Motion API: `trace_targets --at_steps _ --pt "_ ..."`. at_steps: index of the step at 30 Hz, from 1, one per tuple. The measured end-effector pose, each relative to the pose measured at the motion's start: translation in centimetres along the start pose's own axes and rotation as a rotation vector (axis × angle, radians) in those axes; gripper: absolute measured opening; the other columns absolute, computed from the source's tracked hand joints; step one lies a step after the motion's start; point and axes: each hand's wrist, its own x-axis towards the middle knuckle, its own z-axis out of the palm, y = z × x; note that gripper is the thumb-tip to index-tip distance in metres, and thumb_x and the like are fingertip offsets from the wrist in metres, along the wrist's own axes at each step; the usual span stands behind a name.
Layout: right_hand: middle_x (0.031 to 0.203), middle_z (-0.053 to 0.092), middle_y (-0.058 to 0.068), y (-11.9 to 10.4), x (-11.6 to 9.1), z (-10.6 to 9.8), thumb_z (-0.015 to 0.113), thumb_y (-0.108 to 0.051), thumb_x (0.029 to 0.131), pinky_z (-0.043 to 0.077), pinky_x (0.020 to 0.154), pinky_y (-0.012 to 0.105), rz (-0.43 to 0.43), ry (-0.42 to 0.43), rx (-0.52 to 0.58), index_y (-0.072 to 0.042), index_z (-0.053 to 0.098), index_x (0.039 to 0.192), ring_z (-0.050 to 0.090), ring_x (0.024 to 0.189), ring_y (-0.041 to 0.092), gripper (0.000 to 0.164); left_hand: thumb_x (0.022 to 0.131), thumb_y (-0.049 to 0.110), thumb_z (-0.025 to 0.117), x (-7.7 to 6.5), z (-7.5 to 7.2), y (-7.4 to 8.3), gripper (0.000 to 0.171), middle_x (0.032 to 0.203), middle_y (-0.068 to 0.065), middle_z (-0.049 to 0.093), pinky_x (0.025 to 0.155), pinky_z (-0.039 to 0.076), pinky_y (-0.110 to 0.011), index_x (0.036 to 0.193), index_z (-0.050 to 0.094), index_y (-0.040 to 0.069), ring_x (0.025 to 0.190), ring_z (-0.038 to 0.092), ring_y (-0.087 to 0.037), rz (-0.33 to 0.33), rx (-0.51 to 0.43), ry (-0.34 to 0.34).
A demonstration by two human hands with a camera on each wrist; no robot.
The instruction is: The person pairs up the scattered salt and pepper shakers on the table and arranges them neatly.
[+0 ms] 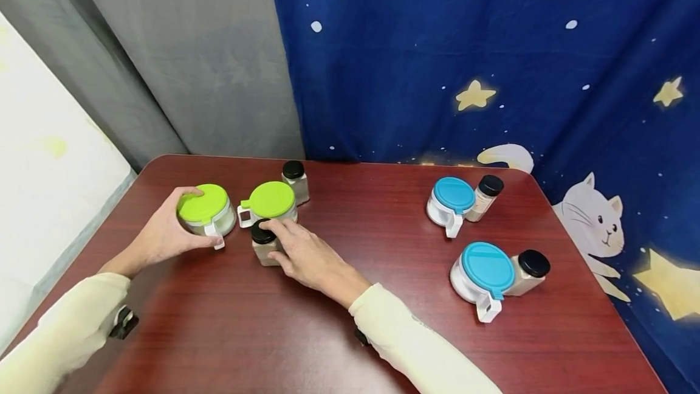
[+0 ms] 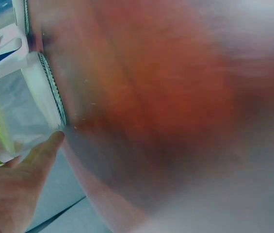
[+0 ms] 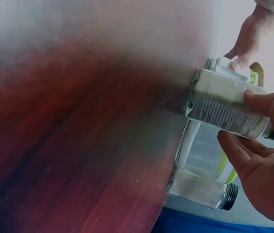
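Note:
At the table's left side, my left hand grips a clear jar with a green lid, thumb by its white handle and fingers round the far side. My right hand holds a square spice bottle with a black cap between thumb and fingers; in the right wrist view the bottle shows a printed label and stands on the table. Just behind that bottle is a second green-lidded jar, its handle turned left. Another black-capped spice bottle stands behind this jar.
Toward the right of the reddish-brown table stand two blue-lidded jars, one at the back and one nearer. Each has a black-capped spice bottle, far and near, beside it. Curtains hang behind the table.

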Motion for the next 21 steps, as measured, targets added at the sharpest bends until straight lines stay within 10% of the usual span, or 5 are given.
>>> trace_targets --at_steps 11,21 --pt "0.141 0.050 0.003 0.5 -1.1 -0.1 0.065 -0.005 0.099 0.033 0.108 0.021 -0.020 0.023 0.258 -0.010 0.044 0.144 0.045 0.129 0.010 0.050 0.058 0.041 0.101 -5.2 -0.9 2.2 0.102 0.130 -0.007 0.052 0.080 0.036 -0.020 0.141 0.045 0.019 0.104 0.047 -0.013 -0.014 0.039 0.041" --pt "0.136 0.053 0.003 1.1 -2.2 -0.4 0.067 -0.009 0.100 0.043 0.096 0.021 -0.050 0.080 0.288 -0.013 0.046 0.145 0.053 0.108 0.013 0.050 0.052 0.033 0.104 -6.5 1.4 6.3 0.099 0.140 0.004 0.048 0.094 0.031 -0.009 0.135 0.051 0.022 0.119 0.046 -0.010 0.173 -0.044 -0.043"
